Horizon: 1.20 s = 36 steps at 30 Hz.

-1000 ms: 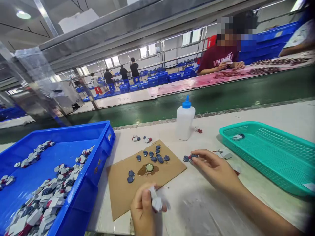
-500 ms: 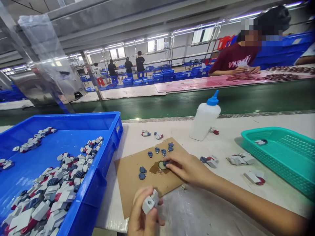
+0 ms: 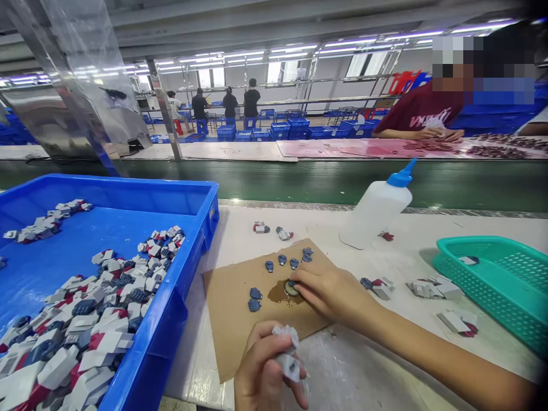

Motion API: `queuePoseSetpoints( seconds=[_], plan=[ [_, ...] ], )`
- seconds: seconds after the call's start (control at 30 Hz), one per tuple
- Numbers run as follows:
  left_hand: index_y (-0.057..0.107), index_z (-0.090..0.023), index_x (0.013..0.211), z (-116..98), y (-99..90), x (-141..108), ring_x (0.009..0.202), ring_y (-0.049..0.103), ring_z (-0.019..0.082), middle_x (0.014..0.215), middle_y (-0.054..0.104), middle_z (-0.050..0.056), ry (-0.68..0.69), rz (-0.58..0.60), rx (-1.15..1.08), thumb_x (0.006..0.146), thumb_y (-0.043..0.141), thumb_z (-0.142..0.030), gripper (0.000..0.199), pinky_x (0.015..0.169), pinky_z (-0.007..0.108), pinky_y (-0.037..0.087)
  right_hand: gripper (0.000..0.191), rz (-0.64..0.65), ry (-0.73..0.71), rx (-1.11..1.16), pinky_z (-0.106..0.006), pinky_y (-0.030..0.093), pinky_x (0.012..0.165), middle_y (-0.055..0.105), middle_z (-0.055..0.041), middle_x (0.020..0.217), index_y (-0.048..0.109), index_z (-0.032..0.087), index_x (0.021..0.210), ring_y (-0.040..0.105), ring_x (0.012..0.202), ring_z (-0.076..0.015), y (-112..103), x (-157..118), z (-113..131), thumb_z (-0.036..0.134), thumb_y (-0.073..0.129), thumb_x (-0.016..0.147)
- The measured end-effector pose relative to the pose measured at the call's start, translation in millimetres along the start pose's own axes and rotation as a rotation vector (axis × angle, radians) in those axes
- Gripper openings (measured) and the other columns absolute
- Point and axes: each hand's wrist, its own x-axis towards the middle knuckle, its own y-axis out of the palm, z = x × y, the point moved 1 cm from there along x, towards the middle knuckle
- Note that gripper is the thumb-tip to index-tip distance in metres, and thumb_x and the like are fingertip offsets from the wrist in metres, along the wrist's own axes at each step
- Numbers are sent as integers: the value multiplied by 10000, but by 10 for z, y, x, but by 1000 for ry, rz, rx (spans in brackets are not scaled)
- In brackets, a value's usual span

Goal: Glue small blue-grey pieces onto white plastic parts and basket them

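Observation:
My left hand [image 3: 268,365] is closed around a light grey plastic part [image 3: 289,365] with a small hole in its face, held low in front of the cardboard. My right hand [image 3: 327,288] pinches a small dark blue plastic piece [image 3: 292,282] at a small round dish [image 3: 291,290]. That dish sits in a wet brown stain [image 3: 277,292] on the brown cardboard sheet [image 3: 233,331]. Several more dark blue pieces [image 3: 269,266], shaped like little fists, lie around it on the cardboard.
At left stands a blue bin [image 3: 160,342] piled with grey, red and blue parts. A white squeeze bottle [image 3: 377,211] stands behind my right hand, and a green basket [image 3: 492,297] lies at right. Beyond the green conveyor [image 3: 274,177] a co-worker [image 3: 428,111] handles parts.
The view has shifted and levelled slightly. My left hand has turned the grey part, so its hole faces another way. My right hand stays at the dish with the blue piece.

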Motion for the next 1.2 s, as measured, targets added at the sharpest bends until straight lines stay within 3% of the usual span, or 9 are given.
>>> queuePoseSetpoints(
  seconds=[0.1,0.23,0.37,0.43,0.63,0.77,1.2],
  plan=[
    [684,-316,798,51,48,11,519,532,60,951,577,2,-28,-76,17,694,668,-359,114,382,131,463,179,25,7,31,-248,355,549,560,-32,799,554,198,865,516,689,-149,-3,1,12,175,378,844],
    [624,-365,938,81,36,109,628,590,127,879,612,-13,-199,-164,-53,573,773,-329,397,454,197,516,168,24,25,29,-249,365,582,555,-32,810,546,195,865,513,725,-154,16,15,19,194,379,853],
    [632,-211,920,56,3,205,648,622,133,726,645,23,-332,-216,-52,467,831,-307,504,532,164,514,150,21,15,-83,-262,322,536,552,-33,780,549,179,829,505,688,-163,18,31,18,180,399,843],
    [635,-167,873,40,8,217,627,625,124,687,659,35,-359,-218,-45,417,848,-293,519,562,151,508,141,64,10,-36,-263,318,528,564,-29,780,557,183,819,514,680,-161,-18,33,30,171,417,831],
    [629,-157,715,40,48,169,626,636,125,687,683,31,-367,-200,28,370,855,-236,420,580,141,498,127,-58,153,419,-226,375,538,575,9,728,587,230,899,515,633,-114,-289,-63,136,288,501,825],
    [611,-172,790,37,51,155,639,627,94,698,681,6,-332,-158,98,415,839,-211,441,605,113,477,144,-97,102,639,-204,370,479,597,2,772,597,218,896,501,573,-82,-456,-192,286,318,536,811],
    [587,-169,800,14,70,148,619,592,78,690,638,-24,-290,-140,176,472,803,-194,394,573,118,457,96,-98,18,545,-202,405,547,599,4,767,582,218,877,535,637,-92,-419,-283,394,275,534,817]
  ],
)
